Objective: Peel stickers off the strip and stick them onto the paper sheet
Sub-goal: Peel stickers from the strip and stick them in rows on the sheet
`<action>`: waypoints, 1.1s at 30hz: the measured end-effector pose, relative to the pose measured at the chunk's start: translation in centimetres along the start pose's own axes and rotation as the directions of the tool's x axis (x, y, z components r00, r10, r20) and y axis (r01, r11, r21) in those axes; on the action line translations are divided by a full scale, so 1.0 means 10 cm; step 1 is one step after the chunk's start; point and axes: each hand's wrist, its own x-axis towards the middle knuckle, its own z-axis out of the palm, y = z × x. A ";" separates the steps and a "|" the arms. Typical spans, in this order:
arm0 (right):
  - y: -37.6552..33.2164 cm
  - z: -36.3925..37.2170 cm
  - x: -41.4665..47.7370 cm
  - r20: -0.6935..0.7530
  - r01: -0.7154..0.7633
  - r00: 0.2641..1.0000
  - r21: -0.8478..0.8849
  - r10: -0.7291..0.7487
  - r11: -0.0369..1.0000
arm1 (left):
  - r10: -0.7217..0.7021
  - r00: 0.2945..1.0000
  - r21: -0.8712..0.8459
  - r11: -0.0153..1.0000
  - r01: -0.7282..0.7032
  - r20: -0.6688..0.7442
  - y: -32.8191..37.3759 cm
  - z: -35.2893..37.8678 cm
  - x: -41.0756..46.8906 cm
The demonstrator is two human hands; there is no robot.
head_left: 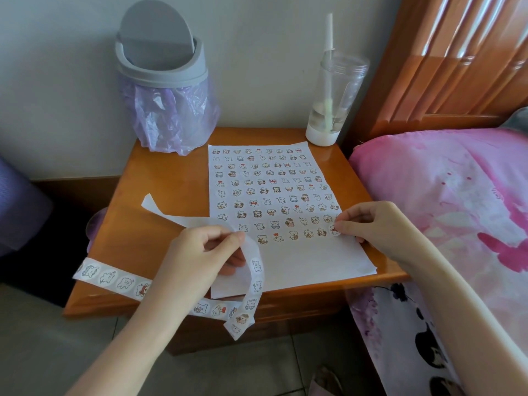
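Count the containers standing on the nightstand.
2: a grey bin at the back left, a clear bottle at the back right. None seems hidden.

A sheet [308, 261] rowed with stickers lies mid-frame on a table [160, 178]. At lower centre the left hand [200, 252] pinches the strip [114, 277], which loops over the table's front edge. The right hand [371, 227] pinches a sticker [335, 230] at the sheet's right edge. A bin [163, 52] stands at upper left.

Bare left hand [197, 252], right hand [371, 227]
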 end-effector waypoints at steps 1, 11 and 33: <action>0.01 0.01 0.00 -0.008 0.004 1.000 -0.003 -0.004 1.000 | 0.000 1.000 0.000 1.000 0.000 0.003 0.00 0.00 0.00; 0.03 0.03 0.00 -0.037 0.022 0.999 -0.017 -0.023 1.000 | 0.008 1.000 0.014 1.000 -0.008 0.011 -0.01 0.00 0.00; 0.12 0.06 0.05 -0.083 0.087 0.992 -0.059 -0.091 0.994 | -0.005 1.000 0.032 0.999 0.005 -0.001 0.01 0.00 0.00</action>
